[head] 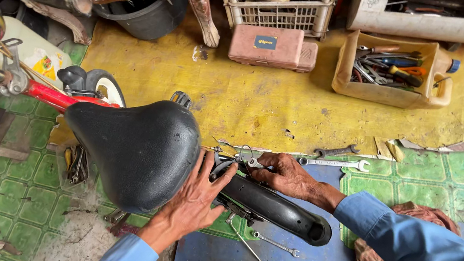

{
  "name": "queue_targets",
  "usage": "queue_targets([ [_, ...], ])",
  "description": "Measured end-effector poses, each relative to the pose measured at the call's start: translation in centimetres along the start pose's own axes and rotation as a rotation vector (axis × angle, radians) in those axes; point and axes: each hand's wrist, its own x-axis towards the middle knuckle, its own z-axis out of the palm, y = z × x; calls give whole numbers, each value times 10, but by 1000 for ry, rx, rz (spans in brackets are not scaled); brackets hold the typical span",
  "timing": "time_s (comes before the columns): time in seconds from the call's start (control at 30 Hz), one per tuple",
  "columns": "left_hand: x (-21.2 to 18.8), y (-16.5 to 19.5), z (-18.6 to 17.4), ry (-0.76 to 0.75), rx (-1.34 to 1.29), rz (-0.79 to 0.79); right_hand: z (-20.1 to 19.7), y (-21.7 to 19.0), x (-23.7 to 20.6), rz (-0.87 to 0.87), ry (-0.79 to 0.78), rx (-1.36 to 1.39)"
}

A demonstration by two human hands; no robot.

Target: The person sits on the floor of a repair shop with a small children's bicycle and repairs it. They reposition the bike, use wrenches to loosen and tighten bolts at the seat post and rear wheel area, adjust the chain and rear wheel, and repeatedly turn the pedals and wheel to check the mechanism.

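Black saddle [139,150] | left hand [197,196] fingers spread on it | right hand [287,175] pinching something hidden

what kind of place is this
Most likely a small bicycle repair shop with work done on the floor. Both hands work behind a bicycle's black saddle, loose wrenches lie on the worn floor, and a tub of tools sits nearby.

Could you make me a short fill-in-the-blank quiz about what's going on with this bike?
1. The left hand rests against the black ____.
2. The right hand works at the rear fender, whose colour is ____.
3. The box of tools stands on the ____ floor.
4. Both sleeves are ____.

Missing words: saddle; black; yellow; blue
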Motion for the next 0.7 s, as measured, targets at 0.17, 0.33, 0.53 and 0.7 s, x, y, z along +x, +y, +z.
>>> queue_targets([
  [0.17, 0, 6, -2, -21, 7, -2, 6, 17, -3, -164, 18, 16],
  [0.33, 10, 7, -10, -118, -7, -54, 11, 22, -4, -81, -19, 162],
  [0.53, 17, 6, -16, -138, -51, -112, 9, 10, -12, 35, -20, 215],
  [0.7, 16, 7, -23, -138, -22, -69, 11, 3, -21, 95, 66, 78],
])
